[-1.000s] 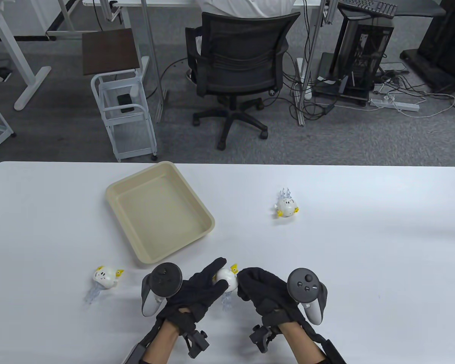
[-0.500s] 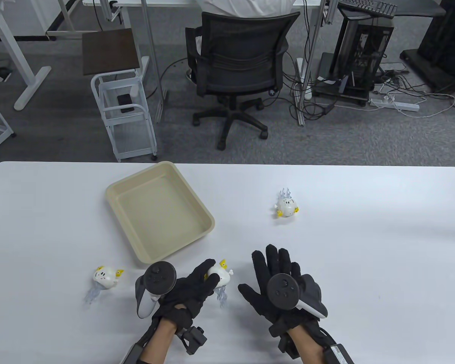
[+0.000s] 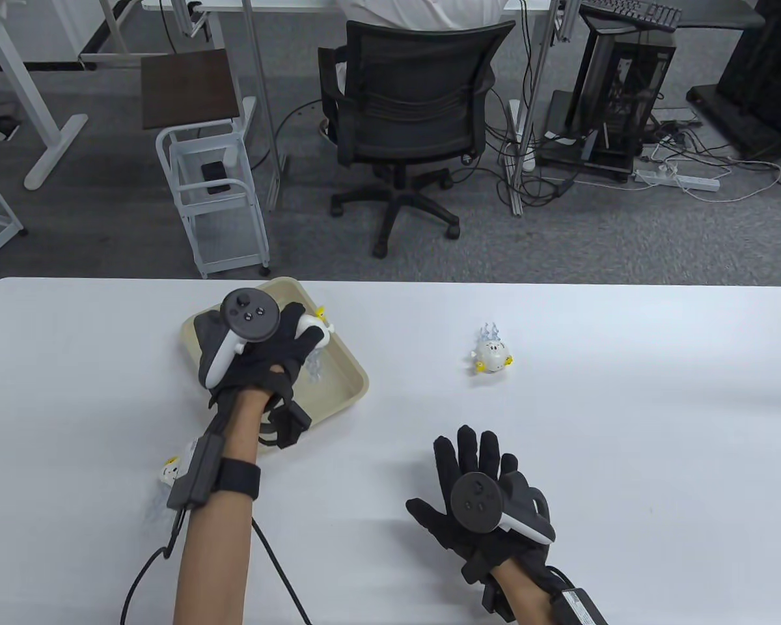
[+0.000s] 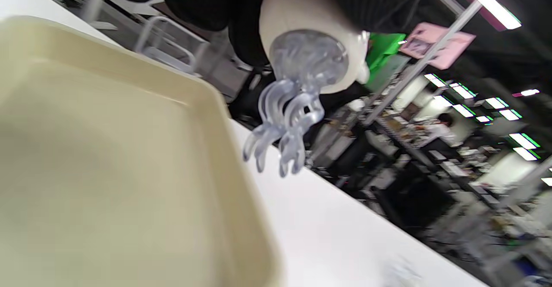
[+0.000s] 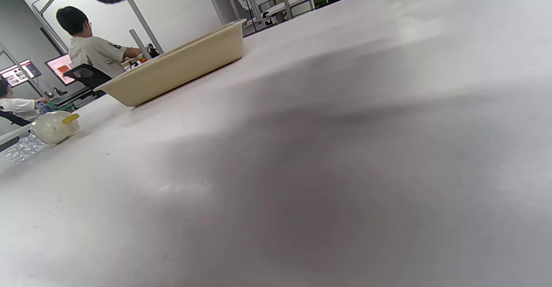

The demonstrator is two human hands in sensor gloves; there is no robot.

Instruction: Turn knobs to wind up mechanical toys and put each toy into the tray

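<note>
My left hand [image 3: 285, 340] hovers over the beige tray [image 3: 356, 385] and grips a white wind-up toy [image 3: 319, 333] with yellow bits and clear legs. The left wrist view shows that toy [image 4: 310, 15] held above the tray [image 4: 108, 149], its clear legs [image 4: 284, 123] dangling free. My right hand [image 3: 472, 456] lies flat on the table with its fingers spread and holds nothing. A second toy [image 3: 491, 355] stands on the table to the right of the tray. A third toy [image 3: 172, 470] lies near the front left, partly hidden by my left forearm; it also shows in the right wrist view [image 5: 54, 126].
The white table [image 3: 625, 423] runs wide to the right of my hands. Beyond its far edge stand a black office chair [image 3: 410, 111] with a person sitting in it, a small white cart [image 3: 215, 189] and a computer tower [image 3: 625, 84].
My left hand has lifted the toy from the front of the table and carried it up and left over the tray. The right hand has stayed flat in about the same place.
</note>
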